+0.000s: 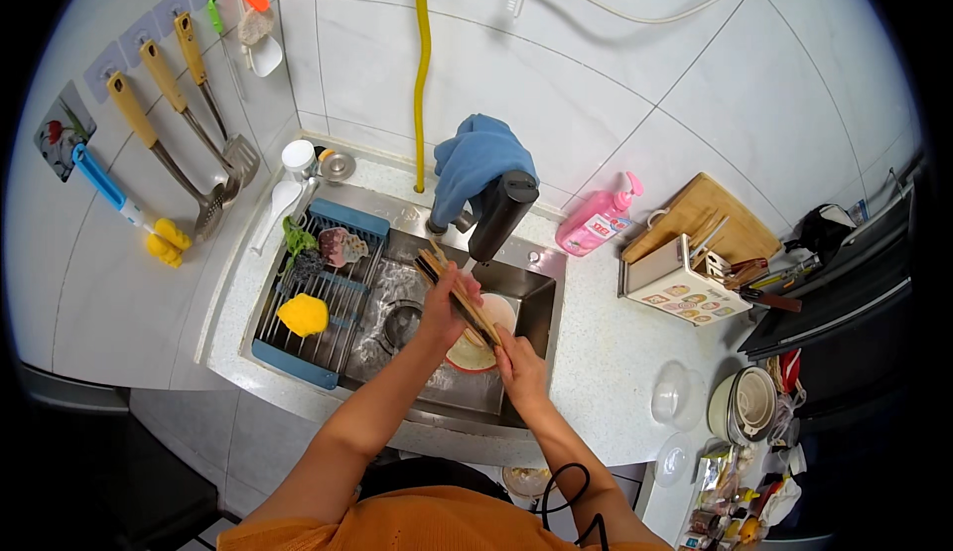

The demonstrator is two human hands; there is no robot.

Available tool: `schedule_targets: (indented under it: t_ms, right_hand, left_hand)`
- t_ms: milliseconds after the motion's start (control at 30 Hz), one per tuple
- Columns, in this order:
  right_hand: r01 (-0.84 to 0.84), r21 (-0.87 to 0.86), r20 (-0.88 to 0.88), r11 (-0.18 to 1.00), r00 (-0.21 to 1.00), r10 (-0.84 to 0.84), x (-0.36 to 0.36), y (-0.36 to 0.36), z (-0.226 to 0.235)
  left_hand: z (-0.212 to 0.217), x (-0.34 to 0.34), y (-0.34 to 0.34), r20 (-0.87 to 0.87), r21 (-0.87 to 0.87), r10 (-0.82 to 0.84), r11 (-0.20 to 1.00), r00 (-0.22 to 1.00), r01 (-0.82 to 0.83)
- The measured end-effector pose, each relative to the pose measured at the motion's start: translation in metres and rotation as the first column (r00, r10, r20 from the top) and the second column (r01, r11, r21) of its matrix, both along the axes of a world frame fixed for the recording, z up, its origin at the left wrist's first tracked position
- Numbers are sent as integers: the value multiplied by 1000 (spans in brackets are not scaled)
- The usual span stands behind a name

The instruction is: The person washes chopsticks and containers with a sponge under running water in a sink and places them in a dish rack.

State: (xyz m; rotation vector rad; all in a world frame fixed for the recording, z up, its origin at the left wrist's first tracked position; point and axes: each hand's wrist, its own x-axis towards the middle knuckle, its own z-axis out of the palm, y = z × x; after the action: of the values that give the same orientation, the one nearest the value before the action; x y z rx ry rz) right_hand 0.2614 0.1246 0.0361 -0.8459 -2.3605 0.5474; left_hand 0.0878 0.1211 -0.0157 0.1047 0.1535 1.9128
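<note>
Over the steel sink [536, 278] both my hands hold a bundle of wooden chopsticks [459, 296]. My left hand [444, 313] grips the bundle near its middle; its tips point up and left toward the black faucet [499, 215]. My right hand [520, 367] pinches the lower end. Below the chopsticks a round pale plate [488, 344] lies in the basin beside the drain [400, 321]. A blue cloth [476, 157] is draped over the faucet.
A blue drying rack [320, 308] with a yellow sponge [303, 315] spans the sink's left half. A pink soap bottle [597, 218], a cutting board [700, 213] and a utensil box [680, 283] stand at right. Ladles and spatulas [179, 124] hang on the left wall. Clear lids [675, 392] and a pot [747, 404] sit on the counter.
</note>
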Motion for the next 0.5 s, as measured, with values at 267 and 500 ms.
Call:
schedule_targets:
  t_ms: [267, 500]
  right_hand:
    - [15, -673, -195, 739, 961, -196, 3, 6, -18]
    - [18, -870, -87, 492, 978, -189, 7, 21, -10]
  left_hand:
    - [30, 7, -3, -8, -225, -4, 974, 1000, 3]
    - [37, 9, -6, -164, -231, -1, 972, 986, -37]
